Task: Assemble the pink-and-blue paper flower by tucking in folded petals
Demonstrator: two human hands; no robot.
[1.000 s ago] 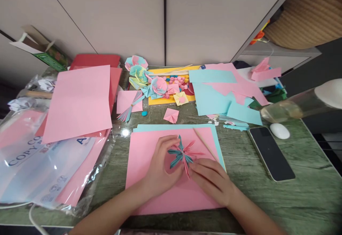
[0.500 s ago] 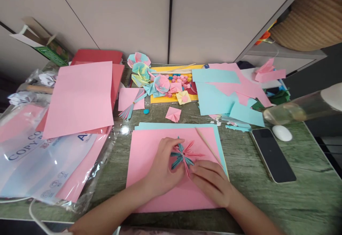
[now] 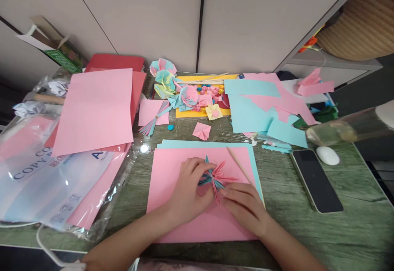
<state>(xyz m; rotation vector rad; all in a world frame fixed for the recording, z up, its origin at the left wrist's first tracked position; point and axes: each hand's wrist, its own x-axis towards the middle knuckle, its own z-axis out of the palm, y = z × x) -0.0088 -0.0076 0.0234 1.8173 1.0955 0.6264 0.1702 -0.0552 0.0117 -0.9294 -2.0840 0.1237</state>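
Note:
A folded paper flower [image 3: 213, 175], with pleated petals in pink and teal, lies over a stack of coloured paper sheets [image 3: 172, 230], pink on top and light blue beneath. My left hand [image 3: 192, 191] curls around the flower's left side, thumb below and fingers above, gripping its teal petals. At the lower right, the fingertips of my right hand [image 3: 244, 205] pinch a petal; the exact contact is partly hidden by the fingers. A thin wooden stick [image 3: 239, 164] lies slanted on the sheets, right of the flower.
A plastic paper bag [image 3: 55, 184] and pink sheets [image 3: 95, 111] cover the left. Folded paper flowers [image 3: 187, 97], a pink square [image 3: 202, 131] and blue paper pieces [image 3: 250, 113] lie behind. A phone [image 3: 317, 180], white mouse [image 3: 328, 155] and clear bottle [image 3: 335, 133] are right.
The view has shifted slightly, moving the scene a little to the right. My left fingers have closed further over the teal petals; both hands stay at the flower.

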